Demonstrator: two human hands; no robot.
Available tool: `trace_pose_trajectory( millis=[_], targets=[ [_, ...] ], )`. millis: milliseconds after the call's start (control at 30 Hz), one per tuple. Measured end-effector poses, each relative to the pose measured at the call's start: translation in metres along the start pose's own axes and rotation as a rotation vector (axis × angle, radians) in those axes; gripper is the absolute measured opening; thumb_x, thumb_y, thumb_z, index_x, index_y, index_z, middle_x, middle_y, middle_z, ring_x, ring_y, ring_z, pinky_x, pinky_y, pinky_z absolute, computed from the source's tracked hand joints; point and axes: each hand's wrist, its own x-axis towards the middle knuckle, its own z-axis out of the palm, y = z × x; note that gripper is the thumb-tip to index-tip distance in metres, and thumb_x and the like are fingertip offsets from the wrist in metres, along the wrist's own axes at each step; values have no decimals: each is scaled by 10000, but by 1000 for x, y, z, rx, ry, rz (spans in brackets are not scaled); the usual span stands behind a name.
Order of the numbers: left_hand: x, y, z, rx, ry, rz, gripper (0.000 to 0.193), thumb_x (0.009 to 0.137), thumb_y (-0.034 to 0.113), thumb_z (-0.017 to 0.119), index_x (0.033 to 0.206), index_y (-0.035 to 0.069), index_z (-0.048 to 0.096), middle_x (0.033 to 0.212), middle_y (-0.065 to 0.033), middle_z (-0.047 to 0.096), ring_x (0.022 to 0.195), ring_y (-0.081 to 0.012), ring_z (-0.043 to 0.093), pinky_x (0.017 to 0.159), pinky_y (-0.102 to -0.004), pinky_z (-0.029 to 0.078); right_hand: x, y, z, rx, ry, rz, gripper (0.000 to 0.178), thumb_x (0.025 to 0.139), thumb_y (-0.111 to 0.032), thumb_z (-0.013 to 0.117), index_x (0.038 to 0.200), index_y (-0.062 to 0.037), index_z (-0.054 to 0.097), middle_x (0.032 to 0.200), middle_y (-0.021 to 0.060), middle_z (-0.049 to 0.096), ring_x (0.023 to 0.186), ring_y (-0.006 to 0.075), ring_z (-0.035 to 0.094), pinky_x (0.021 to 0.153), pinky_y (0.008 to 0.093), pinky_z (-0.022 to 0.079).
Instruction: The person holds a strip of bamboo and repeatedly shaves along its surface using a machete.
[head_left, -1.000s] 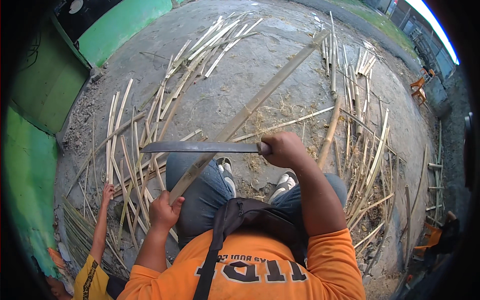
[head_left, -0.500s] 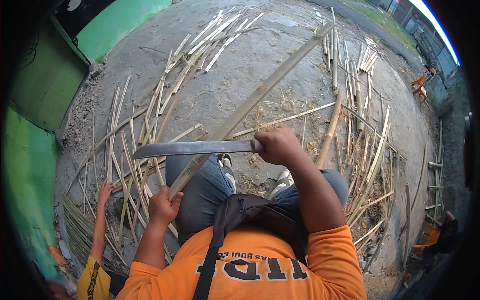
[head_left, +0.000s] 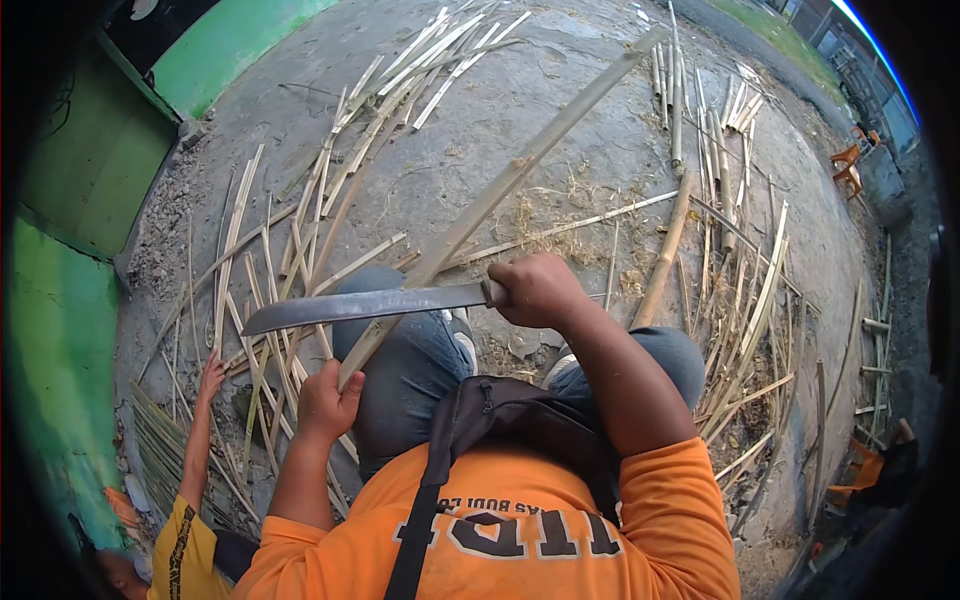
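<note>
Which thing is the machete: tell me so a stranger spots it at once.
Find the orange shirt at the bottom, then go up to the right hand. The machete juts leftward from it, passing in front of the long bamboo strip gripped by the left hand. Unlike the bamboo pieces lying around, it is a broad, grey metal blade.
</note>
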Motion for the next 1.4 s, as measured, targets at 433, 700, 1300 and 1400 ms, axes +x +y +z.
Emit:
trace_pose_trajectory(
  millis=[433,700,1300,1400],
  targets=[
    [5,7,-2,-70,-17,-33,632,1036,607,566,826,12,532,686,-255,604,709,-514,631,615,-545,474,3,25,7,-139,102,8,158,825,-253,685,789,-104,647,662,146,656,685,398,689,660,535,533],
    [4,0,1,-89,-23,-40,660,1041,621,544,807,5,507,670,-259,574,702,-528,608,609,-540,455,-4,10,12,-84,94,10,166,844,-267,682,817,-104,664,668,146,665,683,401,691,701,520,539],
    [5,-1,-3,-121,-63,-73,652,1045,611,549,820,0,517,693,-263,582,719,-514,625,621,-515,469,0,-24,16,-88,46,76,154,828,-244,687,817,-102,629,713,167,672,735,422,689,688,556,531],
    [2,-3,-6,-153,-93,-112,658,1043,619,548,824,-1,527,685,-264,575,717,-511,628,627,-513,471,2,-19,-1,-67,146,151,145,861,-243,669,837,-100,652,733,174,675,739,419,690,718,551,537]
  ],
)
